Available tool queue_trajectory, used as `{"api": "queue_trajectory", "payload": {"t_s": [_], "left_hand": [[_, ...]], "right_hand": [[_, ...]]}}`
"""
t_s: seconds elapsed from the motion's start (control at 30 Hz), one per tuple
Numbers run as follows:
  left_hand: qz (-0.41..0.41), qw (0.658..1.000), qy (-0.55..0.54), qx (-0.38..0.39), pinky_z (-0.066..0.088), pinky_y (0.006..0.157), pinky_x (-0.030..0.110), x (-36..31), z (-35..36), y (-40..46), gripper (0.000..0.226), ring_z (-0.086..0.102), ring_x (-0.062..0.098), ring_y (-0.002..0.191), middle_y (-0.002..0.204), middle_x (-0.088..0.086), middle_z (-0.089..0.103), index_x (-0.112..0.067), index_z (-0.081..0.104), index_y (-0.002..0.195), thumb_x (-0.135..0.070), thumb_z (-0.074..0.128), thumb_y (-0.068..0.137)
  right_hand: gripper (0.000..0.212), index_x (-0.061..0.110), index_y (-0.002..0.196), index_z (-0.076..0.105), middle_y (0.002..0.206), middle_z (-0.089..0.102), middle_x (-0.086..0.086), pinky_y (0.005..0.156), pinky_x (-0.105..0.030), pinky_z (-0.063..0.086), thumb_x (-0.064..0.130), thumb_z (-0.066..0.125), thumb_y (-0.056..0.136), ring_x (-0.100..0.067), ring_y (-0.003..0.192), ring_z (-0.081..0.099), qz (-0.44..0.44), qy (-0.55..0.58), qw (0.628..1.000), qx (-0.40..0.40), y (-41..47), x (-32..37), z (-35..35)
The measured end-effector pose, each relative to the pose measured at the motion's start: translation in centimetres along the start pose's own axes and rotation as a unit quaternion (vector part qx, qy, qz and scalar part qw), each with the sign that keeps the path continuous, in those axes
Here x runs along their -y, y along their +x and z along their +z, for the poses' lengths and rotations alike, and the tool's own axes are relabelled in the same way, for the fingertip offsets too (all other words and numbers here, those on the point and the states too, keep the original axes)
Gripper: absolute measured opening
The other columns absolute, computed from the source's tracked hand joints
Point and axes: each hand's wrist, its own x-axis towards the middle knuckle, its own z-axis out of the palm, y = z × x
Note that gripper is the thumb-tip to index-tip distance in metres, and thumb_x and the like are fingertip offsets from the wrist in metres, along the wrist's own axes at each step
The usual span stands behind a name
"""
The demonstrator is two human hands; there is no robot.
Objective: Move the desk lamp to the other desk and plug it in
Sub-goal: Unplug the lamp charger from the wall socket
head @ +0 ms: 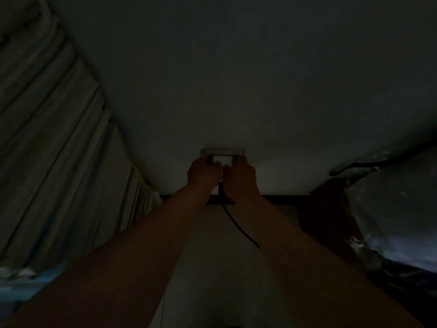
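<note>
Dim room. Left hand [203, 172] and right hand [240, 175] meet at a wall socket [222, 154], together gripping a plug [222, 162]; its cord [236, 224] trails down. This looks like the plugging-in stage; the lamp isn't visible.

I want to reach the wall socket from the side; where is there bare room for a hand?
Bare wall lies left of the pale wall socket up to the pale pleated curtain, and right toward the dark bundle. Below is crowded: left hand, right hand and thin black cord.

one head-worn wide view looks forward and down along both forearms, close to the wall socket [222, 154].
</note>
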Motion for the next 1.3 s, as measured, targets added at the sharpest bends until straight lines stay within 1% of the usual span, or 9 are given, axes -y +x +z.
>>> {"api": "queue_trajectory", "payload": {"t_s": [0.3, 0.47, 0.57, 0.67, 0.83, 0.97, 1.1, 1.23, 1.3], "left_hand": [[0.021, 1.000, 0.014, -0.019, 0.045, 0.095, 0.034, 0.5, 0.6, 0.2, 0.042, 0.052, 0.033, 0.121, 0.137, 0.022, 0.052, 0.002, 0.047, 0.134, -0.019, 0.037, 0.099], [-0.002, 1.000, 0.014, -0.007, 0.047, 0.076, 0.031, 0.9, 0.6, 0.1, 0.040, 0.060, 0.030, 0.087, 0.126, 0.026, 0.059, 0.009, 0.056, 0.120, -0.020, 0.040, 0.098], [-0.043, 0.999, -0.007, 0.008, 0.048, 0.092, 0.039, 0.7, 0.3, -0.7, 0.041, 0.056, 0.036, 0.116, 0.132, 0.025, 0.055, 0.008, 0.052, 0.126, -0.020, 0.042, 0.098], [-0.058, 0.998, -0.004, 0.036, 0.045, 0.099, 0.039, 0.9, 0.3, -2.7, 0.040, 0.052, 0.037, 0.122, 0.135, 0.027, 0.052, 0.009, 0.051, 0.127, -0.016, 0.041, 0.099], [-0.041, 0.998, 0.015, 0.038, 0.042, 0.074, 0.024, 0.4, 0.0, -5.9, 0.041, 0.056, 0.033, 0.116, 0.131, 0.022, 0.057, 0.003, 0.056, 0.124, -0.026, 0.045, 0.097], [-0.030, 0.999, -0.013, 0.003, 0.042, 0.077, 0.023, -1.9, -1.7, -8.9, 0.045, 0.056, 0.032, 0.117, 0.132, 0.021, 0.057, 0.003, 0.054, 0.127, -0.028, 0.045, 0.096], [-0.011, 0.996, -0.084, -0.037, 0.048, 0.099, 0.042, -5.7, -3.9, -12.4, 0.047, 0.056, 0.034, 0.117, 0.135, 0.020, 0.052, -0.001, 0.043, 0.132, -0.031, 0.043, 0.096], [0.022, 0.988, -0.130, -0.083, 0.051, 0.094, 0.049, -10.4, -6.9, -16.2, 0.043, 0.057, 0.033, 0.112, 0.131, 0.017, 0.053, -0.007, 0.041, 0.129, -0.034, 0.040, 0.096], [0.037, 0.984, -0.148, -0.094, 0.051, 0.094, 0.050, -12.8, -8.4, -17.9, 0.042, 0.056, 0.033, 0.113, 0.131, 0.016, 0.052, -0.008, 0.040, 0.128, -0.035, 0.040, 0.096]], "right_hand": [[0.036, -0.003, 0.130, 0.039, 0.124, 0.055, -0.024, 0.071, -0.024, 0.038, 0.011, 0.043, 0.097, -0.033, 0.108, 0.056, 0.009, 0.025, 0.999, -0.022, -0.3, -0.3, 0.3], [0.036, -0.002, 0.129, 0.040, 0.123, 0.056, -0.026, 0.083, -0.036, 0.048, 0.011, 0.044, 0.097, -0.035, 0.108, 0.057, 0.018, 0.038, 0.999, -0.016, -1.0, -0.3, 0.2], [0.039, -0.002, 0.132, 0.039, 0.126, 0.055, -0.025, 0.084, -0.035, 0.048, 0.011, 0.046, 0.096, -0.035, 0.110, 0.056, 0.023, 0.032, 0.999, -0.004, -1.8, -0.1, -0.2], [0.038, -0.002, 0.132, 0.038, 0.128, 0.053, -0.024, 0.084, -0.030, 0.045, 0.008, 0.045, 0.096, -0.034, 0.112, 0.055, 0.037, 0.025, 0.999, 0.010, -3.5, -0.5, -0.9], [0.037, -0.001, 0.132, 0.040, 0.121, 0.057, -0.028, 0.058, -0.011, 0.040, 0.000, 0.043, 0.095, -0.023, 0.089, 0.052, 0.013, 0.043, 0.999, 0.003, -6.1, -0.2, -2.6], [0.042, 0.001, 0.134, 0.038, 0.125, 0.057, -0.024, 0.088, -0.030, 0.045, 0.008, 0.047, 0.094, -0.033, 0.110, 0.057, 0.002, 0.040, 0.999, 0.023, -8.8, 2.0, -5.1], [0.044, 0.000, 0.133, 0.039, 0.128, 0.055, -0.021, 0.095, -0.029, 0.042, 0.017, 0.051, 0.094, -0.031, 0.115, 0.054, 0.032, 0.066, 0.997, 0.032, -13.2, 4.5, -8.5], [0.029, -0.005, 0.113, 0.051, 0.102, 0.061, -0.019, 0.067, -0.021, 0.038, 0.018, 0.048, 0.095, -0.031, 0.096, 0.058, 0.024, 0.064, 0.997, 0.041, -17.9, 6.4, -12.8], [0.028, -0.003, 0.109, 0.053, 0.106, 0.061, -0.018, 0.059, -0.014, 0.031, 0.020, 0.048, 0.095, -0.030, 0.100, 0.058, 0.027, 0.058, 0.997, 0.040, -19.6, 7.6, -14.7]]}}
